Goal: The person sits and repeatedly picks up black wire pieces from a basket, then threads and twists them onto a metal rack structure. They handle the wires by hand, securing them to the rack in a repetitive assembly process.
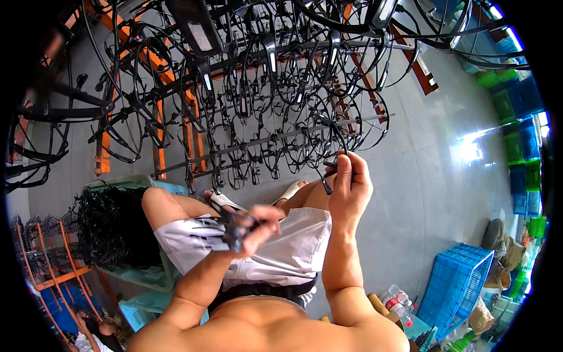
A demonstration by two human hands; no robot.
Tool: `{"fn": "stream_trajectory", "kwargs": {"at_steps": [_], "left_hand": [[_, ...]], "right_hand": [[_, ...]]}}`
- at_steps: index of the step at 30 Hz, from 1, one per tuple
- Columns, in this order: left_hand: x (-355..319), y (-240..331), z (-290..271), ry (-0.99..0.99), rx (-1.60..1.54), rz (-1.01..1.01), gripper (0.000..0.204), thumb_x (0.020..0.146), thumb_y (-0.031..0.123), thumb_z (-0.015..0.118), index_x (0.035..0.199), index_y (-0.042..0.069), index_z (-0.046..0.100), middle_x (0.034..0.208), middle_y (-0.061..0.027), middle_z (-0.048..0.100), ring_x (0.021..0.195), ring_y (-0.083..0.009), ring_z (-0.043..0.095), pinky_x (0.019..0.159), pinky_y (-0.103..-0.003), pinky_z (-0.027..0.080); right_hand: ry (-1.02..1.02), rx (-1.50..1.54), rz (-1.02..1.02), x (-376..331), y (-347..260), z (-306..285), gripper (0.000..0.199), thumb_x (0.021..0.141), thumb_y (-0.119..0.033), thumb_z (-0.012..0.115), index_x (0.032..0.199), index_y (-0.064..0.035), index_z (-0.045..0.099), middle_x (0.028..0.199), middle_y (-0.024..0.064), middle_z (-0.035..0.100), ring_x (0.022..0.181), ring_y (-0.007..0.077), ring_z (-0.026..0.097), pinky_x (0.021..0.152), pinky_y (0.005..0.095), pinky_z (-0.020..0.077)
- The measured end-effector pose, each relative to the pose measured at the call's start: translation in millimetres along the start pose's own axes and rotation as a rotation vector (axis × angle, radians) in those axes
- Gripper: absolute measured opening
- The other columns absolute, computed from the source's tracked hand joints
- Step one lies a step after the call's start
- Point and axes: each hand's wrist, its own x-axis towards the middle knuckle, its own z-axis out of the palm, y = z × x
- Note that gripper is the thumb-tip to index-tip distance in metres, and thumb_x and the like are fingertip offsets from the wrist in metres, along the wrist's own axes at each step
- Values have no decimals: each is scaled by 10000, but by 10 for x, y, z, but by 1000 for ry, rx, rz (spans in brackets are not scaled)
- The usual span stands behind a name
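A rack (pixel 258 141) in front of me carries rows of thin, black, looped frames (pixel 272 58) hung on bars. At its lower right, my right hand (pixel 353 183) pinches one black frame (pixel 328 183) between thumb and fingers, close to the end of a bar. My left hand (pixel 258 230) is over my lap, smeared by motion. Its fingers are closed round a bunch of dark, thin pieces (pixel 234 233) that look like the same black frames; their exact shape is blurred. By my left knee, a pale green basket (pixel 167 273) is heaped with tangled black frames (pixel 114 229).
Orange rack legs (pixel 102 146) stand on the grey floor. A pale teal crate (pixel 138 314) is at lower left, near another person (pixel 97 334) and a second orange rack (pixel 61 278). At right are a blue crate (pixel 460 281), plastic bottles (pixel 399 300) and stacked green and blue crates (pixel 516 141).
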Motion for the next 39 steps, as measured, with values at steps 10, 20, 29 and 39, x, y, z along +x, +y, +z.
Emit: {"fn": "stream_trajectory", "kwargs": {"at_steps": [10, 20, 29, 39], "left_hand": [[375, -458, -216, 498, 849, 5, 391, 863, 116, 577, 1251, 120, 523, 821, -73, 646, 650, -145, 622, 621, -345, 505], [487, -522, -215, 527, 1064, 12, 143, 848, 117, 611, 984, 74, 596, 821, -118, 649, 819, -315, 616, 725, -426, 463], [503, -647, -157, 572, 1148, 72, 145, 819, 80, 632, 958, 65, 591, 794, -104, 609, 770, -315, 595, 689, -406, 449], [508, -623, -166, 603, 1241, 171, 178, 783, 96, 676, 940, 70, 597, 840, -95, 603, 812, -312, 585, 732, -411, 436]], "right_hand": [[-214, -255, 36, 656, 908, 776, 279, 928, -221, 521, 1041, 28, 578, 854, 211, 649, 783, 345, 635, 722, 374, 486], [-275, 136, 264, 838, 1043, 1035, 270, 950, -217, 512, 1058, 21, 580, 757, 26, 624, 621, 63, 506, 554, 223, 401], [-354, 372, 312, 684, 1005, 830, 231, 955, -165, 502, 1107, -2, 561, 780, 22, 626, 560, 42, 445, 513, 185, 372], [-504, 416, 282, 399, 1225, 444, 337, 927, -91, 528, 1243, 13, 475, 1015, 56, 590, 951, 117, 539, 881, 266, 427]]}}
